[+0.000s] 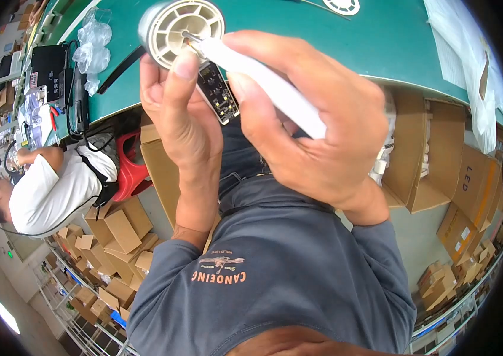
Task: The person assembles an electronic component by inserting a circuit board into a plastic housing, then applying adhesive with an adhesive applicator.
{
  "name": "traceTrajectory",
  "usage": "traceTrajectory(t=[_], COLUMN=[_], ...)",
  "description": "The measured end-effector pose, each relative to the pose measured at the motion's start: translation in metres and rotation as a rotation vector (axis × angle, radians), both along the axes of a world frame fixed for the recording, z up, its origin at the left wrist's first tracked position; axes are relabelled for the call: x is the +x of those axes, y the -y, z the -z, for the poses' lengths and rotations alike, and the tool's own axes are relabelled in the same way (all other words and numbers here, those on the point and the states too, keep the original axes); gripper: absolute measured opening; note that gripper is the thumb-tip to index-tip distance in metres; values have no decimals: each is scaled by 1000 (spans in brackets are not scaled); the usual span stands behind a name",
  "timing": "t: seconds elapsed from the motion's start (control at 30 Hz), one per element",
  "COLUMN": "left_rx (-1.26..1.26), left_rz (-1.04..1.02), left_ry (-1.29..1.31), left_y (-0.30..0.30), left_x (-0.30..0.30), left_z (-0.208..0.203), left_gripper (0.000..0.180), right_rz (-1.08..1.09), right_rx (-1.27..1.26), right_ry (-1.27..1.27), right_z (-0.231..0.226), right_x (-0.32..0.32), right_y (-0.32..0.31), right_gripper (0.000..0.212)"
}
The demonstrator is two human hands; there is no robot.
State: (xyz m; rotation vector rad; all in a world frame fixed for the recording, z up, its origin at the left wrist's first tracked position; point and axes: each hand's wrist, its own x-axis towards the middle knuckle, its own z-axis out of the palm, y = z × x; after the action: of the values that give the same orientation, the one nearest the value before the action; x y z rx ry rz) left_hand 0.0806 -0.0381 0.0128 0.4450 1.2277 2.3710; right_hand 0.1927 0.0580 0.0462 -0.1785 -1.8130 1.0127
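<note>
cream spoked housing (181, 26); white tool (269, 86); seemingly black board (219, 95); green table (352, 41)

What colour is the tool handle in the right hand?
White; the tool handle shows clearly in the head view, gripped by the right hand.

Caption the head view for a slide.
Left hand holds a round cream housing; right hand presses a white tool into it.

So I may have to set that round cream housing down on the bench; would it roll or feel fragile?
The round cream housing, held by the left hand, looks cylindrical, so on its side it would probably roll. Its spoked face looks like thin plastic, likely light and somewhat breakable. The right hand holds a white tool against it.
</note>
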Motion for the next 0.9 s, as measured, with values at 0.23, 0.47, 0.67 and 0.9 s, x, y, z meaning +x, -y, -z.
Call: traceTrajectory(t=[0.23, 0.47, 0.67, 0.9], left_rx=[-30, -100, -73, -90], left_rz=[-72, -131, -74, -34], left_ry=[-162, -242, -310, -349], left_y=[1, 10, 15, 18], left_x=[1, 3, 1, 1], left_z=[-7, -11, -12, -18], left_gripper=[46, 54, 56, 57], right_rz=[-3, -59, -111, -104], right_rx=[9, -46, -131, -99], right_ry=[4, 19, 76, 41], right_z=[-1, -5, -8, -8], right_x=[2, 4, 8, 10], right_y=[1, 1, 2, 2], right_gripper=[29, 29, 29, 29])
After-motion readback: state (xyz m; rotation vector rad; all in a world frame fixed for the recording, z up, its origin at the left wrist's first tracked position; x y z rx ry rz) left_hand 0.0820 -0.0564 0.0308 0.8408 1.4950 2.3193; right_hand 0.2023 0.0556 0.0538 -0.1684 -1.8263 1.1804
